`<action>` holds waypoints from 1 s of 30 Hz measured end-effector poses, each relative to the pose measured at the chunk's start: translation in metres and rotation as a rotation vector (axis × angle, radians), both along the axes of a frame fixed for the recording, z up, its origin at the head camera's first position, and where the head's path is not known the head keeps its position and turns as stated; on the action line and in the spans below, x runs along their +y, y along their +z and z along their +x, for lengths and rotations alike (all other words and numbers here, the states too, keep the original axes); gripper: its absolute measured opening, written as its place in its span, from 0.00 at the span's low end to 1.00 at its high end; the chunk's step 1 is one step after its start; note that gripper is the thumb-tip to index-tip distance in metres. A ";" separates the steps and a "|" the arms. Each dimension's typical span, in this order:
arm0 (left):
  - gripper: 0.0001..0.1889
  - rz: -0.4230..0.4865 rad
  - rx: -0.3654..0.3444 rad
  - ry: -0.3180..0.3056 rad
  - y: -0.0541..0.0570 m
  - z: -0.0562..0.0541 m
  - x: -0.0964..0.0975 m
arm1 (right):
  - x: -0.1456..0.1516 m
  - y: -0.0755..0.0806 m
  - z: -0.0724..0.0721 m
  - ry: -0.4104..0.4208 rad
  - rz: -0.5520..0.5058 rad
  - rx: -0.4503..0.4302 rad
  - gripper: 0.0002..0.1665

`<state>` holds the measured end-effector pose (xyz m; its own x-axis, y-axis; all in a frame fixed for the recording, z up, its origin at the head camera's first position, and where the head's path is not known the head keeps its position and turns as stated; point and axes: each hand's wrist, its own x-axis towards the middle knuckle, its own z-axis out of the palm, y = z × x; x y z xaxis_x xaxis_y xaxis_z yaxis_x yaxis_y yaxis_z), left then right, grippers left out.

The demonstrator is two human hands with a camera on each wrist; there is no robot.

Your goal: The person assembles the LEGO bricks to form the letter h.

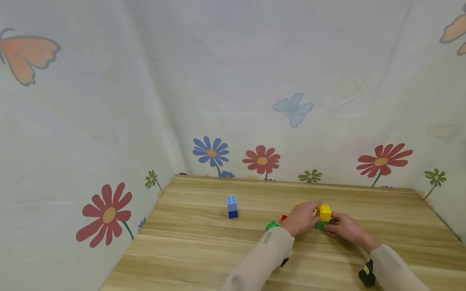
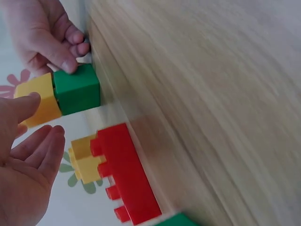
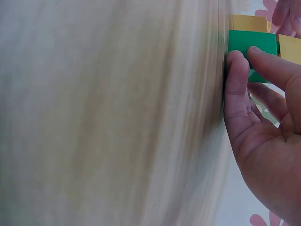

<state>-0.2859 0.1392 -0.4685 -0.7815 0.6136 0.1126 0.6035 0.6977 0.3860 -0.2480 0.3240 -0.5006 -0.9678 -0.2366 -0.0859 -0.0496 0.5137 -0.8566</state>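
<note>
A yellow toy brick sits on top of a green toy brick, forming an upright stack on the table. My right hand pinches the green brick between thumb and fingers, seen close in the right wrist view. My left hand is at the yellow brick's left side, its thumb overlapping that brick in the left wrist view. The left fingers look fairly straight and apart from the brick. A long red brick and another yellow brick stand near the left hand, mostly hidden in the head view.
Farther left on the wooden table stands a light blue brick on a dark blue brick. Another green brick lies beside my left wrist. A pale curtain with printed flowers and butterflies hangs behind the table.
</note>
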 end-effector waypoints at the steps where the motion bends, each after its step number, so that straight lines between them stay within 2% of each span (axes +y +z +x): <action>1: 0.26 0.024 -0.014 0.000 0.000 0.000 -0.003 | 0.000 0.000 0.000 -0.005 -0.002 -0.001 0.22; 10: 0.22 0.175 -0.126 0.015 0.010 -0.004 -0.031 | 0.006 0.004 0.006 -0.053 0.021 0.003 0.28; 16: 0.21 0.166 -0.101 -0.021 0.014 -0.004 -0.051 | 0.008 0.009 0.011 -0.075 0.070 0.003 0.26; 18: 0.20 0.175 -0.096 -0.030 0.013 -0.004 -0.057 | 0.008 0.010 0.013 -0.068 0.077 0.015 0.26; 25: 0.20 0.244 -0.163 -0.018 0.015 0.002 -0.084 | 0.006 0.017 0.023 -0.016 0.161 0.102 0.20; 30: 0.18 0.238 -0.151 0.001 0.016 0.007 -0.101 | 0.003 0.021 0.031 0.023 0.193 0.153 0.18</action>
